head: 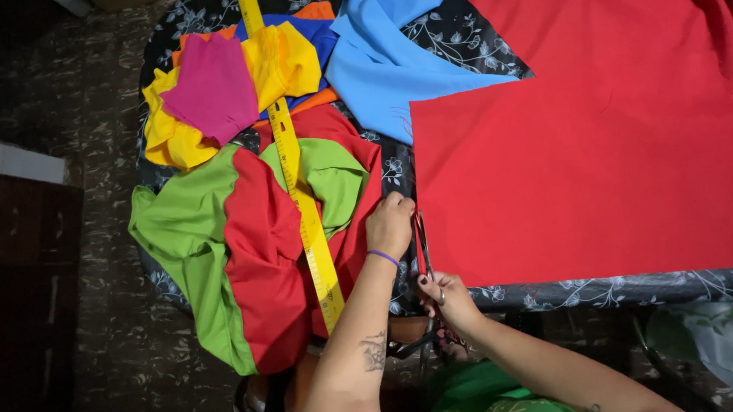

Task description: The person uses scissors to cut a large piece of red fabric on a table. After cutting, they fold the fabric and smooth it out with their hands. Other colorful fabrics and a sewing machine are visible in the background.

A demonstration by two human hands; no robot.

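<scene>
- Your right hand (446, 297) grips the handles of the scissors (423, 245), fingers curled through the loops; the blades lie along the left edge of the big red cloth (578, 155).
- Your left hand (390, 223), a purple band at its wrist, sits just left of that red cloth's edge, fingers bent down and pressed together on the red fabric beside the blades.
- The red cloth lies flat over the floral black tablecloth (601, 290), filling the right side.
- Left of the red cloth, a yellow ruler (300, 192) runs across a heap of green and red pieces (219, 237).
- Further up from that heap lie yellow and magenta pieces (213, 89).
- A blue cloth (376, 57) touches the red cloth's upper left corner.
</scene>
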